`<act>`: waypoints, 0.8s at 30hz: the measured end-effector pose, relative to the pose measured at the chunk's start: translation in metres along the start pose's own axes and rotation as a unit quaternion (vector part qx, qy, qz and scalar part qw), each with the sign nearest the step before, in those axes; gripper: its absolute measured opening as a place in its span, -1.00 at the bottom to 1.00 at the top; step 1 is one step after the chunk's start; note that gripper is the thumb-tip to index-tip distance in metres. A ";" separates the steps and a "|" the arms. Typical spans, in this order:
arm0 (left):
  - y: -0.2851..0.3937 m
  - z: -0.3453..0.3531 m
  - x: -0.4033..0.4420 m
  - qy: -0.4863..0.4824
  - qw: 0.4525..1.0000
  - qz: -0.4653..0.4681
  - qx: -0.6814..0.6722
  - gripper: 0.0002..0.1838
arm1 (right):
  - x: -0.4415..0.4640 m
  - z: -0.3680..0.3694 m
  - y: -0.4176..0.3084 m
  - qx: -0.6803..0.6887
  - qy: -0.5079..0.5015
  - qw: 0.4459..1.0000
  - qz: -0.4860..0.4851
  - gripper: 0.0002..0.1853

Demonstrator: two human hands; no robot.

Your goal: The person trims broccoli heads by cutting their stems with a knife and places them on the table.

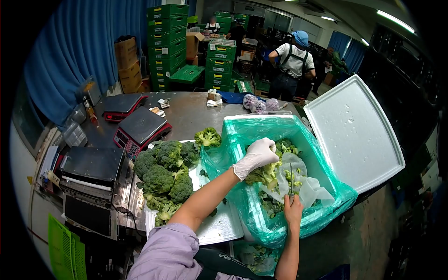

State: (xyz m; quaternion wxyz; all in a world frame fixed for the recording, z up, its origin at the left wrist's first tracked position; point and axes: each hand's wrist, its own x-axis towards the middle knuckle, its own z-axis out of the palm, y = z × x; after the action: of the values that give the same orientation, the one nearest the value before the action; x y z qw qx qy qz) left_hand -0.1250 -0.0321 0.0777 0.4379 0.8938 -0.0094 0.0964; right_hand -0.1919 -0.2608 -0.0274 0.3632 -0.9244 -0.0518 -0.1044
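My left hand point(259, 156), in a white glove, is closed on a pale green broccoli stalk point(265, 176) over a foam box point(322, 161) lined with green plastic. My bare right hand point(293, 210) grips a thin knife point(291, 179), its blade pointing away from me and close to the stalk. Broccoli pieces, leaves and translucent white sheets point(313, 190) lie inside the box. To the left, several broccoli heads point(161, 172) are heaped on a white foam tray point(224, 228), with one trimmed head point(208, 137) at its far end.
Two red scales point(142, 125) and net-bagged items point(259, 105) rest on the metal table point(186, 105). A white foam lid point(357, 133) leans at the right. Green crates point(168, 44) are stacked behind. A person point(294, 60) in a blue cap stands beyond the table.
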 end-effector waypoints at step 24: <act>-0.001 0.000 -0.001 0.004 1.000 0.001 -0.006 -0.77 | 0.001 -0.001 0.000 0.009 -0.010 1.000 0.015 -0.65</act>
State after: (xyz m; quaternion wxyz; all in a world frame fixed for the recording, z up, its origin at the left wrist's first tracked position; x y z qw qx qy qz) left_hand -0.1255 -0.0314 0.0765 0.4431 0.8907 -0.0090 0.1007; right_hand -0.1916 -0.2609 -0.0264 0.3725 -0.9227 -0.0426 -0.0894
